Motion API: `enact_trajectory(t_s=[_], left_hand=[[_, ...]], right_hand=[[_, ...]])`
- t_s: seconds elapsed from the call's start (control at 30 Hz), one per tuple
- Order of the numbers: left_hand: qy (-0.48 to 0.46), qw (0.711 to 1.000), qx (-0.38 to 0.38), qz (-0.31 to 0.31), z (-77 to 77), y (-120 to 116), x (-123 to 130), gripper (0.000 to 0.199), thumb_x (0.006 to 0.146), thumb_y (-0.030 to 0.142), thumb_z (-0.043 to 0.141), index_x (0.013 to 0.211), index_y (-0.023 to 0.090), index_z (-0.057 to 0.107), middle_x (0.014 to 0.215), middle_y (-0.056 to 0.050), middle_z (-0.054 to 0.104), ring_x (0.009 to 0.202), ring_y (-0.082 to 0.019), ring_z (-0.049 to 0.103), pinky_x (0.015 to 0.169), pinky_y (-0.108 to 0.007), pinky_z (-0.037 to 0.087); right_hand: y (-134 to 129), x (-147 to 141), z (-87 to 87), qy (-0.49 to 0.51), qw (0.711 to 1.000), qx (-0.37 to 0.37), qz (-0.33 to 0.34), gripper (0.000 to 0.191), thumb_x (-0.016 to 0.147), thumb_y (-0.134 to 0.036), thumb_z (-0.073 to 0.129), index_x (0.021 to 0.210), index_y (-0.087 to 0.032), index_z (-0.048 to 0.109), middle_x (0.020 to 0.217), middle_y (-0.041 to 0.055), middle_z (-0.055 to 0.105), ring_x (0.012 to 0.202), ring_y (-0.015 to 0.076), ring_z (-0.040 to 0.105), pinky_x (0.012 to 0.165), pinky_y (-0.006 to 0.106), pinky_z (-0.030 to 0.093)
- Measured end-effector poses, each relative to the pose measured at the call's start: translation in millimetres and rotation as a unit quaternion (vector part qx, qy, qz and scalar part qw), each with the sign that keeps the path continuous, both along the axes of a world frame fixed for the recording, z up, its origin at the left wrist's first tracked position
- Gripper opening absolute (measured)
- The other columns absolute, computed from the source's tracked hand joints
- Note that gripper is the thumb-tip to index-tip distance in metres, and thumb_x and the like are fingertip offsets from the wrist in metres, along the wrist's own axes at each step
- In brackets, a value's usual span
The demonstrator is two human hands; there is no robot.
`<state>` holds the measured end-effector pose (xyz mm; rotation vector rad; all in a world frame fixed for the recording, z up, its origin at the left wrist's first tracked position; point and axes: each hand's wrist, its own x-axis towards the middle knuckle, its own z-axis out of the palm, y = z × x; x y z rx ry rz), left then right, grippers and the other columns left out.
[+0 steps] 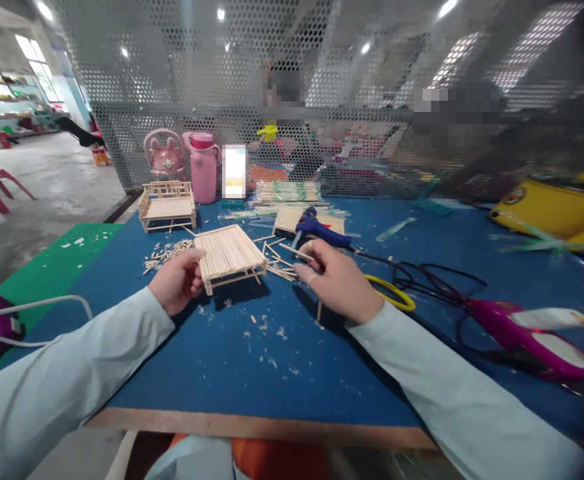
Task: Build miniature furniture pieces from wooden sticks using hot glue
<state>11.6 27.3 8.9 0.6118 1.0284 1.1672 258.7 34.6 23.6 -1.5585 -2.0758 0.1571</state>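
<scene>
My left hand [177, 280] grips the near left corner of a small slatted wooden bed frame [229, 253] that stands on the blue table [252, 367]. My right hand [335, 277] is just right of the frame and pinches a thin wooden stick [297, 251] between its fingertips. A second stick pokes down below that hand. Loose sticks [279, 267] lie between the frame and my right hand. A blue glue gun [319, 229] rests behind my right hand.
A finished miniature wooden bench [167, 205] stands at the back left beside a pink bottle [203, 167]. Short stick offcuts [165, 255] lie left of the frame. Black cables [422, 277], a yellow ring [392, 293] and magenta-handled cutters [517, 330] crowd the right. A person sits behind the mesh screen.
</scene>
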Motion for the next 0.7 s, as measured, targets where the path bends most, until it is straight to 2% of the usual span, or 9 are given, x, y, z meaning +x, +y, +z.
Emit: enact_trajectory(t_s=[0.1, 0.2, 0.23, 0.3, 0.37, 0.43, 0.5, 0.6, 0.7], left_hand=[[0.017, 1.000, 0.007, 0.020, -1.2, 3.2, -2.6, 0.026, 0.067, 0.021, 0.056, 0.045, 0.015, 0.045, 0.034, 0.004, 0.041, 0.025, -0.003, 0.034, 0.025, -0.012, 0.026], [-0.028, 0.999, 0.015, 0.014, 4.5, 5.9, -8.2, 0.022, 0.067, 0.020, 0.053, 0.047, 0.014, 0.046, 0.034, 0.003, 0.040, 0.025, -0.003, 0.032, 0.024, -0.011, 0.024], [-0.053, 0.998, 0.021, 0.012, 7.8, 6.0, -10.0, 0.021, 0.067, 0.020, 0.052, 0.048, 0.014, 0.046, 0.035, 0.003, 0.040, 0.025, -0.003, 0.032, 0.024, -0.011, 0.024], [-0.100, 0.994, 0.039, 0.005, 15.1, 4.8, -12.2, 0.017, 0.065, 0.018, 0.051, 0.049, 0.015, 0.046, 0.034, 0.003, 0.041, 0.024, -0.004, 0.033, 0.023, -0.012, 0.024], [-0.127, 0.990, 0.055, 0.000, 21.2, 2.1, -12.0, 0.012, 0.063, 0.016, 0.050, 0.051, 0.015, 0.048, 0.033, 0.002, 0.041, 0.024, -0.006, 0.033, 0.023, -0.014, 0.026], [-0.139, 0.988, 0.058, -0.006, 24.3, -1.1, -10.0, 0.008, 0.061, 0.014, 0.049, 0.053, 0.015, 0.050, 0.033, 0.002, 0.043, 0.024, -0.007, 0.035, 0.023, -0.016, 0.029], [-0.150, 0.987, 0.053, -0.016, 23.8, -3.3, -8.1, 0.006, 0.060, 0.013, 0.048, 0.055, 0.014, 0.052, 0.034, 0.000, 0.048, 0.024, -0.008, 0.037, 0.023, -0.016, 0.031], [-0.167, 0.983, 0.051, -0.047, 18.6, -3.5, -8.2, 0.007, 0.060, 0.013, 0.048, 0.060, 0.012, 0.055, 0.041, -0.003, 0.057, 0.027, -0.009, 0.044, 0.025, -0.016, 0.033], [-0.179, 0.978, 0.067, -0.087, 13.2, -1.5, -11.0, 0.008, 0.062, 0.013, 0.049, 0.062, 0.011, 0.057, 0.045, -0.004, 0.060, 0.030, -0.011, 0.050, 0.028, -0.017, 0.038]], right_hand=[[-3.8, -2.1, -4.0, -0.062, 0.997, 0.015, 0.034, 0.028, 0.077, -0.034, 0.051, 0.055, -0.021, 0.039, 0.050, -0.0038, 0.042, 0.048, 0.0107, 0.039, 0.051, 0.024, 0.030], [-3.7, -4.9, -6.8, -0.163, 0.974, 0.037, 0.154, 0.043, 0.088, -0.039, 0.038, 0.050, -0.019, 0.046, 0.051, 0.0007, 0.051, 0.054, 0.0133, 0.047, 0.059, 0.028, 0.034], [-2.1, -8.2, -7.6, -0.193, 0.961, 0.052, 0.193, 0.043, 0.090, -0.037, 0.035, 0.056, -0.017, 0.054, 0.058, 0.0035, 0.057, 0.060, 0.0150, 0.052, 0.063, 0.029, 0.036], [3.9, -19.1, -9.4, -0.234, 0.936, 0.081, 0.251, 0.037, 0.091, -0.027, 0.031, 0.083, -0.013, 0.064, 0.086, 0.0103, 0.067, 0.082, 0.0188, 0.058, 0.074, 0.032, 0.038], [12.1, -33.9, -11.7, -0.268, 0.911, 0.097, 0.299, 0.035, 0.089, -0.016, 0.033, 0.113, -0.013, 0.057, 0.119, 0.0131, 0.059, 0.109, 0.0211, 0.052, 0.083, 0.034, 0.038], [19.6, -47.4, -14.3, -0.301, 0.889, 0.087, 0.334, 0.041, 0.087, -0.012, 0.035, 0.125, -0.018, 0.049, 0.135, 0.0092, 0.047, 0.123, 0.0209, 0.041, 0.089, 0.036, 0.036], [24.4, -53.6, -16.6, -0.319, 0.888, 0.062, 0.324, 0.041, 0.086, -0.013, 0.038, 0.124, -0.022, 0.051, 0.134, 0.0072, 0.049, 0.121, 0.0206, 0.044, 0.087, 0.035, 0.039], [26.5, -43.5, -18.9, -0.315, 0.912, 0.040, 0.258, 0.040, 0.083, -0.008, 0.038, 0.116, -0.018, 0.057, 0.127, 0.0109, 0.055, 0.110, 0.0223, 0.054, 0.078, 0.035, 0.045], [25.0, -18.8, -19.6, -0.257, 0.933, 0.057, 0.245, 0.048, 0.075, -0.001, 0.038, 0.116, -0.016, 0.058, 0.130, 0.0111, 0.053, 0.118, 0.0229, 0.049, 0.087, 0.039, 0.043]])
